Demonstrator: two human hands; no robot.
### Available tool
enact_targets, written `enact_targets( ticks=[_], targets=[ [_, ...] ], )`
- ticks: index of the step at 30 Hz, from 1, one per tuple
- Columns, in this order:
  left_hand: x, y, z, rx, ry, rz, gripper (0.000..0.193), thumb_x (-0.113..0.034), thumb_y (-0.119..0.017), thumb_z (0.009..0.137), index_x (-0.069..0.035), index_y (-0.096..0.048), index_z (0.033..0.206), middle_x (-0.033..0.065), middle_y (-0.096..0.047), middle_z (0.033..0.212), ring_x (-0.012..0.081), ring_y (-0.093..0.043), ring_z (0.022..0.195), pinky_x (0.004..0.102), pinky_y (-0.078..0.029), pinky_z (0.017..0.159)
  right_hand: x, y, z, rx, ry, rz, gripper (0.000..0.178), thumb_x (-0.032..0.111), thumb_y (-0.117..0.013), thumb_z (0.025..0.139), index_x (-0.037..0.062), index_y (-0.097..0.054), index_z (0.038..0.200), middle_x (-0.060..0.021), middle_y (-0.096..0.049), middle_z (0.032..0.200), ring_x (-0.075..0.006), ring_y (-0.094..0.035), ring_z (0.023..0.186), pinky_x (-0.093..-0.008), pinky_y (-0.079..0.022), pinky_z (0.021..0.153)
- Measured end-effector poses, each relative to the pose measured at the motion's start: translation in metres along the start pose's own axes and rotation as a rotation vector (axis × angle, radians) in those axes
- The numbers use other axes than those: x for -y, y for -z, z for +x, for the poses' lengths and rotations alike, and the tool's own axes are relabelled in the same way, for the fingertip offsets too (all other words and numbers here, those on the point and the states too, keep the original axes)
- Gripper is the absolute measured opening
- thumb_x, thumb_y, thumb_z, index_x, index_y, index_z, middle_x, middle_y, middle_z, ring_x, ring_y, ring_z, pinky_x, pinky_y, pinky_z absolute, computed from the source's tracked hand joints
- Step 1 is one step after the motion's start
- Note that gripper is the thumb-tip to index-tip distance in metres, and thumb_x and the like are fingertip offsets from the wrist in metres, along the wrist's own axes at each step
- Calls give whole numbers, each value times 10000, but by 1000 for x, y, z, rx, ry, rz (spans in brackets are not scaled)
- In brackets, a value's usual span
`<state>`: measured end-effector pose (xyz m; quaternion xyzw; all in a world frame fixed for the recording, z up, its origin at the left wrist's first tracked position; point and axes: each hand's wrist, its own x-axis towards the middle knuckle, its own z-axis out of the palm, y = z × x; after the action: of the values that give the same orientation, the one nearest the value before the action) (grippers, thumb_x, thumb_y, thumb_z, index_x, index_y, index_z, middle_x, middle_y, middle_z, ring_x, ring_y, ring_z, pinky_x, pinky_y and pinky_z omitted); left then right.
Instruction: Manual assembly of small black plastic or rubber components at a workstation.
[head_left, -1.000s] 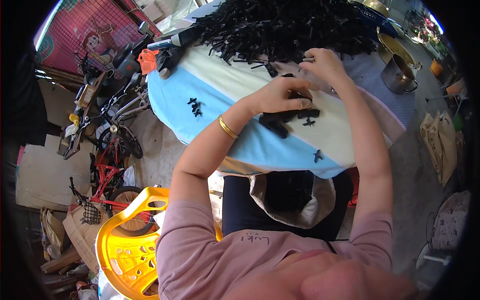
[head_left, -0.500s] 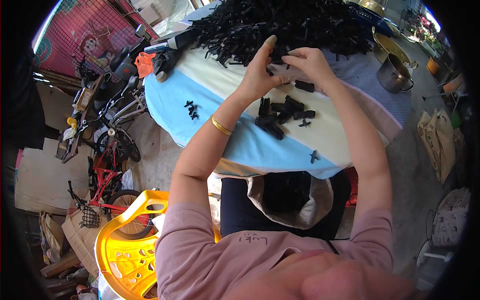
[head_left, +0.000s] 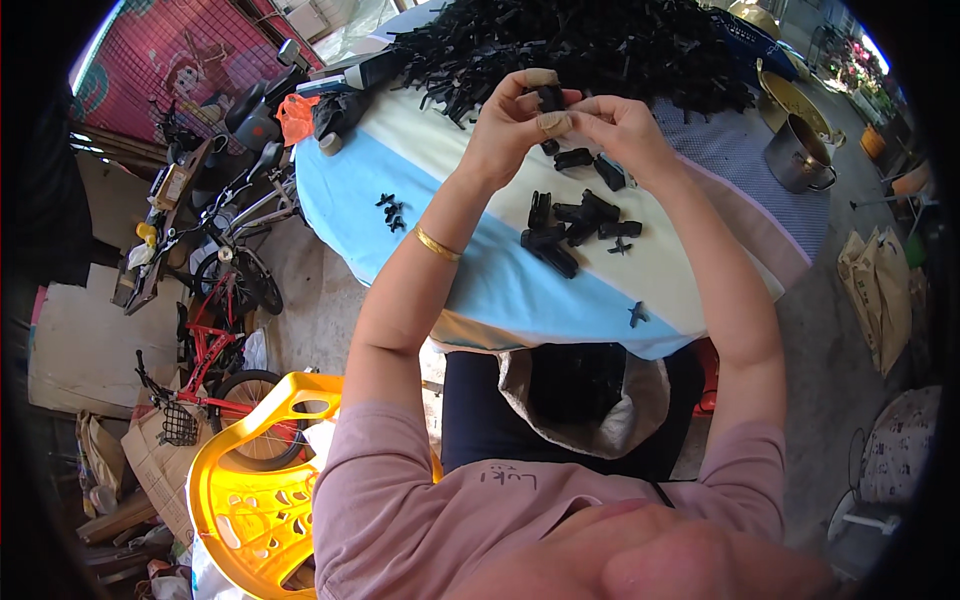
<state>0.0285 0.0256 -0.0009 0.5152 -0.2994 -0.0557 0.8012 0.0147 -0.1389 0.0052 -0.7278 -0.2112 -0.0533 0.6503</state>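
My left hand [head_left: 508, 125] is closed over the far part of the table, its thumb and fingers around a small black plastic block [head_left: 548, 97]. My right hand [head_left: 628, 138] meets it there, thumb and fingertips pinched together against the block and the left thumb. Whatever the right fingertips hold is hidden. Just nearer than the hands lie loose black plastic blocks [head_left: 573, 158]. A group of similar blocks [head_left: 590, 210] rests closer to me, with a small cross-shaped black piece [head_left: 620, 246] beside it. Beyond both hands spreads a large heap of black plastic parts [head_left: 600, 45].
A striped cloth [head_left: 350, 190] covers the round table. More small black pieces [head_left: 391, 212] lie on its left, another [head_left: 638, 314] near the front edge. A metal pot [head_left: 797, 155] stands at right. An open bag [head_left: 645, 400] sits at my lap; a yellow chair [head_left: 215, 470] is at left.
My left hand has gone from spread fingers to closing around a black block. My right hand has come up against it. The view has shifted slightly.
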Motion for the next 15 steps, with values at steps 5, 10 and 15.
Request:
enact_targets(
  ticks=[5, 10, 15],
  targets=[
    [-2, -5, -1, -131, -82, 54, 361, 71, -642, 705, -28, -449, 993, 130, -596, 882, 166, -611, 759, 264, -516, 693, 3, 4, -2, -22, 7, 115, 211, 178, -570, 828, -12, -618, 906, 14, -566, 681, -19, -456, 571, -152, -353, 488],
    [2, -8, -3, -129, -151, 481, 349, 63, -664, 690, 2, -460, 966, 77, -576, 845, 123, -581, 744, 232, -494, 686, 9, 0, -4, 79, -1, 95, 193, 168, -546, 848, 0, -620, 908, 18, -553, 667, -23, -464, 580, -151, -360, 494],
    [-2, -12, -6, -158, -154, 651, 341, 49, -673, 691, 5, -471, 962, 61, -573, 864, 103, -566, 771, 225, -490, 689, 10, -3, -6, 32, 82, -51, 190, 156, -532, 860, -13, -610, 903, 10, -547, 652, -31, -457, 563, -160, -370, 498]
  ],
)
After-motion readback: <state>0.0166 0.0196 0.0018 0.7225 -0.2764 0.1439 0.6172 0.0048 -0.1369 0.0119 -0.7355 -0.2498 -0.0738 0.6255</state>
